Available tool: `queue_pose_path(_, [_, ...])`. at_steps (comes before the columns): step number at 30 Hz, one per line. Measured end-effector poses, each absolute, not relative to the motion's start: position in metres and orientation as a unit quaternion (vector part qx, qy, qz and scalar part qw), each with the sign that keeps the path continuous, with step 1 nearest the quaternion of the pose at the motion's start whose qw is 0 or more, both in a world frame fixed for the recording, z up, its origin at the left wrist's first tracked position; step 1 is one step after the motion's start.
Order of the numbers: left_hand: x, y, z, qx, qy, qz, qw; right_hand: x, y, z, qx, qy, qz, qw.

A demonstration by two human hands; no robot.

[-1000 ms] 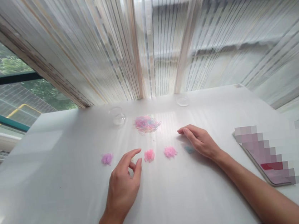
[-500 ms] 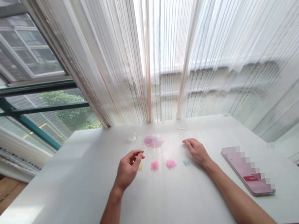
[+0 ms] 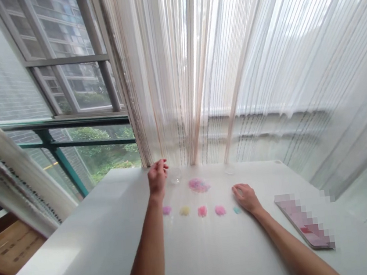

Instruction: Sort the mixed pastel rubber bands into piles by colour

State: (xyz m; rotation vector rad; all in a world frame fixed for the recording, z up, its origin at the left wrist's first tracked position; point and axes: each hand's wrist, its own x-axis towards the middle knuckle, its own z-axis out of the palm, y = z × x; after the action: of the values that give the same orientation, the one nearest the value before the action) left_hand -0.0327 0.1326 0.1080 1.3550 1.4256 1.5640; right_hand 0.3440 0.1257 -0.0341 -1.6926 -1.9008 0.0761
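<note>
My left hand (image 3: pixel 158 175) is raised over the far left part of the table, just left of a clear round container (image 3: pixel 175 177). Its fingers are loosely bent and apart, with nothing visible in them. My right hand (image 3: pixel 247 197) rests on the table with its fingers curled in and nothing showing between them. Just left of it lies a small teal pile (image 3: pixel 237 210). In the same row are a pink pile (image 3: pixel 220 210), a red-pink pile (image 3: pixel 202 211), a yellow pile (image 3: pixel 185 210) and a purple pile (image 3: pixel 167 210). Behind them spreads a larger mixed pink-purple pile (image 3: pixel 199 185) of tiny pieces.
A clear round dish or lid (image 3: pixel 229 169) sits near the table's back edge. On the right lies a phone (image 3: pixel 304 225), partly blurred out. The white table (image 3: pixel 92 240) backs onto a sheer curtain (image 3: pixel 246 81). A cardboard box (image 3: pixel 8 245) stands beyond its left side.
My left hand has moved from beside the yellow pile up and away toward the clear container, uncovering the yellow and purple piles. My right hand has curled in slightly. The camera view has shifted.
</note>
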Motion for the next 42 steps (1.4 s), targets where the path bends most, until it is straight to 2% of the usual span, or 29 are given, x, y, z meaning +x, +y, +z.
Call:
queue_pose_path(5, [-0.001,0.154,0.100,0.677,0.528,0.397,0.324,0.345,0.126,-0.035,-0.634,-0.716,0.024,0.291])
queue_pose_path(11, [0.028,0.176,0.077,0.821,0.494,0.159,0.237,0.348,0.127,-0.039,-0.616,-0.715,0.029,0.329])
queue_pose_path(20, [0.055,0.224,0.059,0.883,0.440,-0.054,0.158,0.347,0.128,-0.046,-0.611,-0.697,0.030,0.375])
queue_pose_path(25, [0.057,0.239,0.056,0.890,0.414,-0.110,0.157,0.349,0.130,-0.048,-0.609,-0.694,0.038,0.383])
queue_pose_path(31, [0.057,0.237,0.051,0.901,0.393,-0.114,0.147,0.349,0.127,-0.046,-0.599,-0.710,0.054,0.365])
queue_pose_path(42, [0.038,0.237,0.058,0.869,0.465,-0.124,0.116,0.303,0.174,-0.021,-0.522,-0.813,0.131,0.223])
